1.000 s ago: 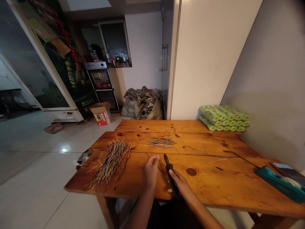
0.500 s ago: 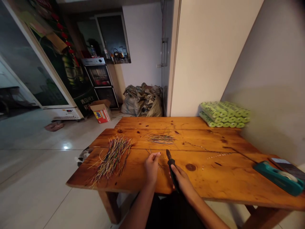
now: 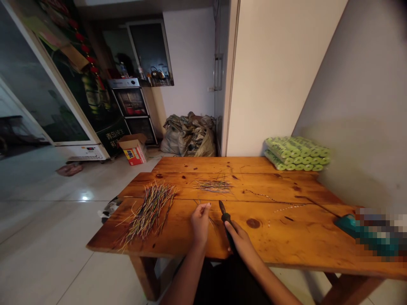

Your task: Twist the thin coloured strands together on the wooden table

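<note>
My right hand grips a black-handled tool whose tip points away from me over the wooden table. My left hand rests on the table just left of the tool, fingers pinched on a few thin wires lying between the hands. A large pile of multicoloured thin wires lies to the left of my left hand. A smaller bundle of wires lies farther back in the middle of the table.
Stacked green rolls sit at the table's far right corner by the wall. A teal object lies at the right edge. A thin beaded strand crosses the table. A fridge, cardboard box and sacks stand beyond.
Both hands stay in place, the left fingers pinching slightly tighter on the wires. The view shifted a little.
</note>
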Demonstrator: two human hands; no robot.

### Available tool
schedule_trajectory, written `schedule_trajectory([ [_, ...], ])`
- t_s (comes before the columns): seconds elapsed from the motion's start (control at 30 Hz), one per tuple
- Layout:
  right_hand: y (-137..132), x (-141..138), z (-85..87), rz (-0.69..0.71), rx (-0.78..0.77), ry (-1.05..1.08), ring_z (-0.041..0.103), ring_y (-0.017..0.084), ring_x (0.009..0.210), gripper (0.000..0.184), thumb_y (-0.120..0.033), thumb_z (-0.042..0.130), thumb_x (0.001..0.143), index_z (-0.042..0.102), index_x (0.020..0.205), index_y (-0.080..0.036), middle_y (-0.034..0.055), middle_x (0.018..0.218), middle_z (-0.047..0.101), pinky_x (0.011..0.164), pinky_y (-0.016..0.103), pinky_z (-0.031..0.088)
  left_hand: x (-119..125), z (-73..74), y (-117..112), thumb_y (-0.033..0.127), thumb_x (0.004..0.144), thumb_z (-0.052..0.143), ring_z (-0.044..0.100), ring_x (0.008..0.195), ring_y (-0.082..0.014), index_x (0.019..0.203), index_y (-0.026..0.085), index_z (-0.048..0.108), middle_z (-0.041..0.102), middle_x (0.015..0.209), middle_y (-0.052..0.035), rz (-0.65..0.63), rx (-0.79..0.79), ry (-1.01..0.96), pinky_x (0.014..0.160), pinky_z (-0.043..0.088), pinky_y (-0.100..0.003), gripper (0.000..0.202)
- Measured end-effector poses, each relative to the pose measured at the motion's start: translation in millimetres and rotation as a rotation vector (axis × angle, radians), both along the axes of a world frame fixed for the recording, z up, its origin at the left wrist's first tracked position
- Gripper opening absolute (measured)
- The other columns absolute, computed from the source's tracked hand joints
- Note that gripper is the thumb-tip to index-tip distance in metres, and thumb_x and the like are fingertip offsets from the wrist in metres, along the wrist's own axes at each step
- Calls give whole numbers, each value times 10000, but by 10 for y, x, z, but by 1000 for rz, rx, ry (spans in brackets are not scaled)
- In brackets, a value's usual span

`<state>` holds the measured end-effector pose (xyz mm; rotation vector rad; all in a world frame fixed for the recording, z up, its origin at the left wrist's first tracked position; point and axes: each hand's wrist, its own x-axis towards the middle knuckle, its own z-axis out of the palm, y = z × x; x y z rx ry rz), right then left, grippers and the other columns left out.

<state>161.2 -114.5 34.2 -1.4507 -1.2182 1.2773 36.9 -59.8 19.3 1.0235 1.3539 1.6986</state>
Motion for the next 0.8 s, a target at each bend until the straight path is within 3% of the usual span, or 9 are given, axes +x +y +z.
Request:
schedule_trajectory([
  [0.2,8,-6,-22,73,0,64,573,238,831,456,-543,474,743,590,958,-158,70,865,590,446,267,518,-2,32,-5,333,695,597,596,662,-163,676,161,626,655,669,-28,-10,3,20,665,449,-264,175],
  [0.6,-16,-21,33,57,-17,12,598,207,670,474,-552,463,743,619,940,-150,64,819,624,400,261,478,3,52,-15,338,703,583,603,665,-167,677,167,625,658,668,-30,1,5,22,669,457,-269,178],
  [0.7,-9,-15,21,67,-30,31,602,241,777,468,-543,464,746,613,954,-150,81,862,631,427,269,500,0,57,-14,341,700,583,602,667,-167,677,167,621,659,674,-32,-1,11,16,672,459,-271,179],
  [0.8,-3,-8,4,70,-50,84,564,271,961,476,-531,491,733,601,1018,-166,94,1046,615,486,273,531,-4,66,-17,352,698,581,603,673,-168,680,167,622,660,678,-33,-8,15,14,676,460,-272,190],
])
